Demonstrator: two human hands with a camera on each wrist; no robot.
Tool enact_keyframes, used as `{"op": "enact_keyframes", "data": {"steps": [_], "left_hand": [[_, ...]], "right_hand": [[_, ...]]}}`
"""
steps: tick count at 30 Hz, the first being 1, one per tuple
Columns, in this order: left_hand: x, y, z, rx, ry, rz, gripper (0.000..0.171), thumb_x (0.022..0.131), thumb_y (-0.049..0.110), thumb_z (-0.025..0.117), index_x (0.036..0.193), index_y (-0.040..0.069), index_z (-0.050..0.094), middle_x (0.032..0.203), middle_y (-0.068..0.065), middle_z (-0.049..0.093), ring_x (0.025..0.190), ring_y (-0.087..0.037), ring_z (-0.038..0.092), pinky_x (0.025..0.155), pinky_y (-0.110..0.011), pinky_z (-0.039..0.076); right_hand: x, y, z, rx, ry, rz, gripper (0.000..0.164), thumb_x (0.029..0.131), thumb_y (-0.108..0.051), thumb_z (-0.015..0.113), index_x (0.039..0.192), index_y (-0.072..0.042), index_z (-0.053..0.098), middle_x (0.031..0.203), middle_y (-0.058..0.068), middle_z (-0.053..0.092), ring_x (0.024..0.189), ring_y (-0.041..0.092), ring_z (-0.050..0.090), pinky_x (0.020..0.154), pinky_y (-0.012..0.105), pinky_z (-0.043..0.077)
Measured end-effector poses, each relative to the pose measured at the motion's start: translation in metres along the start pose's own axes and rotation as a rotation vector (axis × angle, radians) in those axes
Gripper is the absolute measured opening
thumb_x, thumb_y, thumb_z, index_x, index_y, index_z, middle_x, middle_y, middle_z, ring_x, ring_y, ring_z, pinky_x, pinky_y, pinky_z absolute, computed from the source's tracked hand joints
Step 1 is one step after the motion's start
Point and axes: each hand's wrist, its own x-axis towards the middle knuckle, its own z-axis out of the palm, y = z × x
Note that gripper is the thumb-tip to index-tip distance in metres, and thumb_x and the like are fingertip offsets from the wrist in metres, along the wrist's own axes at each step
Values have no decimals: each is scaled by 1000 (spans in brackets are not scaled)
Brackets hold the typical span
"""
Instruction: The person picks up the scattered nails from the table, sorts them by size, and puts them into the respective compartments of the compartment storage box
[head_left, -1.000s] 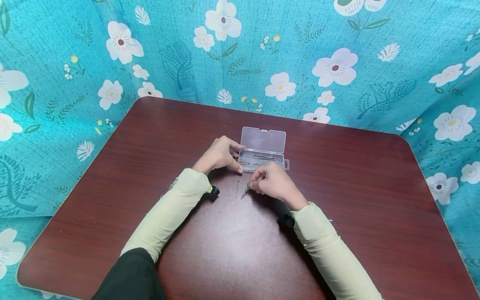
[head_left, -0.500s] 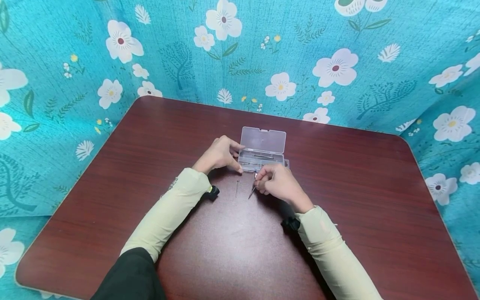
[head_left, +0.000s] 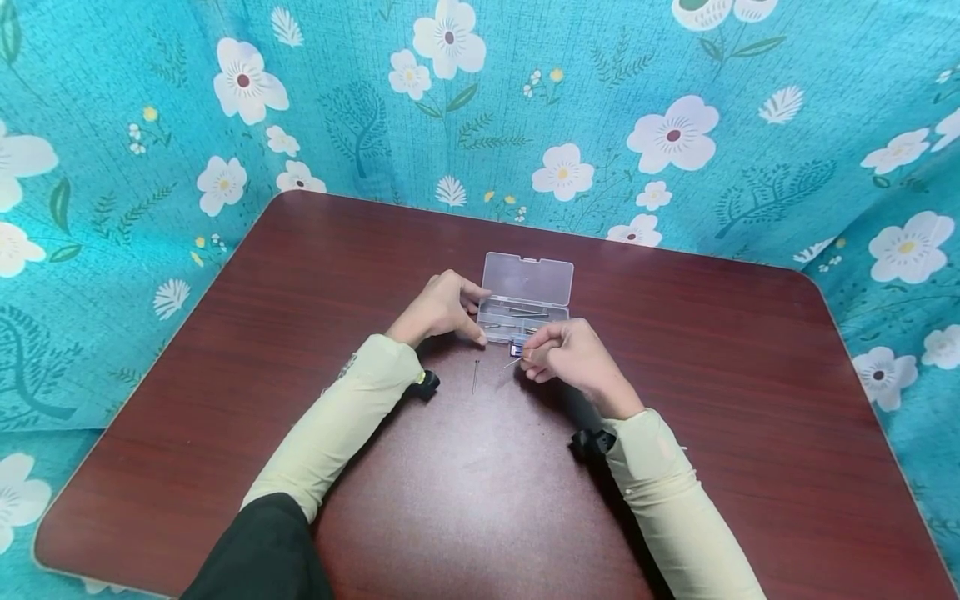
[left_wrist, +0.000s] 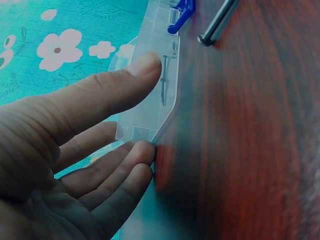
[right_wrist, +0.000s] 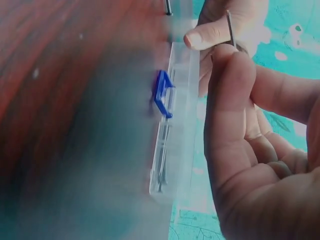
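Note:
My left hand (head_left: 447, 310) holds the left end of an open clear plastic box (left_wrist: 145, 107), thumb at the front corner and fingers at the end and back. Between thumb and index finger my right hand (head_left: 572, 360) pinches a thin nail (right_wrist: 231, 29), just in front of the box's right half. The nail's free end points left in the head view. Another nail (head_left: 476, 377) lies on the table before the box, its head toward the box. A blue latch (right_wrist: 161, 94) hangs at the box's front edge. Several nails (head_left: 525, 314) lie in the compartments; my right hand hides some.
The translucent lid (head_left: 528, 279) is tipped back behind the box. Both stand on a dark red-brown table (head_left: 360, 275). A blue floral curtain (head_left: 480, 117) runs along the table's back and sides.
My right hand has shifted right and slightly toward the box, and its nail has swung from slanting steeply down to lying flatter. The blue latch is now more visible. The left hand has stayed put.

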Motion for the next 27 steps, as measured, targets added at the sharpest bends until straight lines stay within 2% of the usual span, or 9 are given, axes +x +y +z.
{"op": "enact_keyframes", "data": {"steps": [4, 8, 14, 23, 27], "left_hand": [[0, 0, 0, 2, -4, -8, 78, 53, 10, 101, 125, 12, 73, 106, -4, 74, 92, -13, 68, 83, -32, 54], [0, 0, 0, 2, -4, -12, 78, 53, 10, 101, 125, 12, 73, 106, -4, 74, 91, -13, 68, 83, -32, 54], [0, 0, 0, 6, -3, -3, 78, 53, 10, 101, 126, 12, 73, 107, -4, 74, 91, -12, 68, 84, -31, 54], [0, 0, 0, 9, -14, -8, 78, 54, 10, 101, 126, 13, 72, 109, -3, 73, 93, -13, 67, 83, -31, 54], [0, 0, 0, 8, -13, -5, 79, 53, 10, 101, 126, 13, 72, 107, -2, 73, 92, -13, 67, 83, -31, 54]], "right_hand": [[0, -2, -3, -7, 19, 41, 11, 92, 8, 58, 96, 15, 65, 79, 21, 70, 65, 28, 70, 65, 44, 60], [-1, -2, -5, -19, 24, 45, 11, 93, 7, 57, 95, 14, 65, 79, 21, 70, 65, 29, 70, 63, 41, 60], [-2, -4, -8, -32, 31, 51, 12, 93, 7, 57, 95, 14, 66, 80, 21, 71, 69, 36, 70, 65, 45, 60], [5, -3, -16, -73, 72, 56, 13, 92, 4, 60, 96, 13, 68, 77, 19, 71, 62, 24, 68, 59, 36, 59], [10, -3, -21, -89, 91, 64, 14, 92, 4, 60, 98, 13, 68, 77, 17, 70, 62, 23, 67, 59, 34, 58]]}}
